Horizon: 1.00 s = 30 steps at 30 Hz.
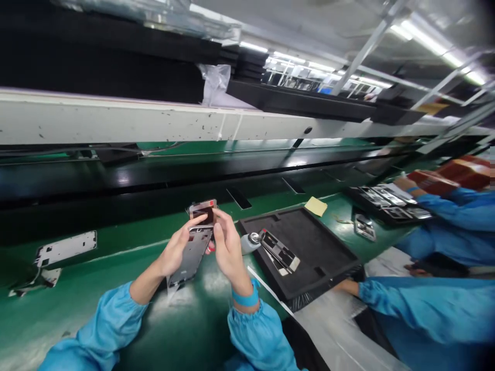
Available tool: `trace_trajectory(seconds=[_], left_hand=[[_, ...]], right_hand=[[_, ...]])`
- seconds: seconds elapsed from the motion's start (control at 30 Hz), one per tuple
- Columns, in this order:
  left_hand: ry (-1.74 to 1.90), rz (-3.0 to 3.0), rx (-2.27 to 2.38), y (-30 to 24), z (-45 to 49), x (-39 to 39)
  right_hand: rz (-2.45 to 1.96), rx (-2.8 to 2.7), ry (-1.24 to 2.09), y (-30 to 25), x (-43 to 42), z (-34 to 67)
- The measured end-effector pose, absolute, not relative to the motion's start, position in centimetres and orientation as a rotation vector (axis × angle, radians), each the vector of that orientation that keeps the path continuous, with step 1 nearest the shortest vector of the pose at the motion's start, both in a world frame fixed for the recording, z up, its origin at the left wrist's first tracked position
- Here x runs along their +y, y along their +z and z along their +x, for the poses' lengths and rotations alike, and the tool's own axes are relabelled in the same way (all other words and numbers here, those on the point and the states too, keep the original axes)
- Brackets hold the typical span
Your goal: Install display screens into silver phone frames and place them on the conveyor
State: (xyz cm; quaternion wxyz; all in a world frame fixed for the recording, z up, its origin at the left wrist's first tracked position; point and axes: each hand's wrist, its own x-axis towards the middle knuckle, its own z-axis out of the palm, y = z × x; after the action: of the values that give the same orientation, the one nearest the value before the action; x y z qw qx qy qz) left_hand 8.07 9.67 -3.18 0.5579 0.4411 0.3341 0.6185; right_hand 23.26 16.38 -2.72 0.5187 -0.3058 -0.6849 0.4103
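My left hand [176, 252] and my right hand [229, 245] meet over an opened phone assembly above the green bench. Its grey phone frame [193, 255] slants down between my wrists, with the left hand gripping its side. Above it, a smaller phone part [202, 210] with a dark window and a red sticker tilts up at the far end. Fingertips of both hands press on that upper part, and the right thumb lies along its near edge. A small red item [211, 248] shows beneath my right hand. The undersides of both parts are hidden.
A black foam tray [305, 247] holds phone parts [280, 252]; a metal-topped bottle [250, 242] stands beside it. A yellow note [316, 206] lies behind. White plates [65, 248] are at left. Co-workers' sleeves [421, 309] reach in at right, near another parts tray [386, 201].
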Motion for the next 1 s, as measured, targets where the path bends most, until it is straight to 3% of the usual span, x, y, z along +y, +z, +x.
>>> trace_trajectory(seconds=[0.27, 0.5, 0.83, 1.0], left_hand=[[1.513, 1.899, 1.071, -5.3, 8.0, 10.0], [1.343, 2.082, 1.151, -4.6, 8.3, 9.9], [1.912, 1.274, 1.324, -3.5, 1.9, 12.6], [1.966, 1.054, 1.332, -2.7, 1.1, 12.5]], right_hand=[[-0.639, -1.416, 0.976, -1.5, 16.6, 20.7], [-0.603, -1.344, 0.970, -2.3, 18.0, 21.8], [-1.259, -1.942, 0.700, -13.6, 20.4, 25.0], [-1.264, -2.085, 0.615, -13.0, 19.1, 23.6]])
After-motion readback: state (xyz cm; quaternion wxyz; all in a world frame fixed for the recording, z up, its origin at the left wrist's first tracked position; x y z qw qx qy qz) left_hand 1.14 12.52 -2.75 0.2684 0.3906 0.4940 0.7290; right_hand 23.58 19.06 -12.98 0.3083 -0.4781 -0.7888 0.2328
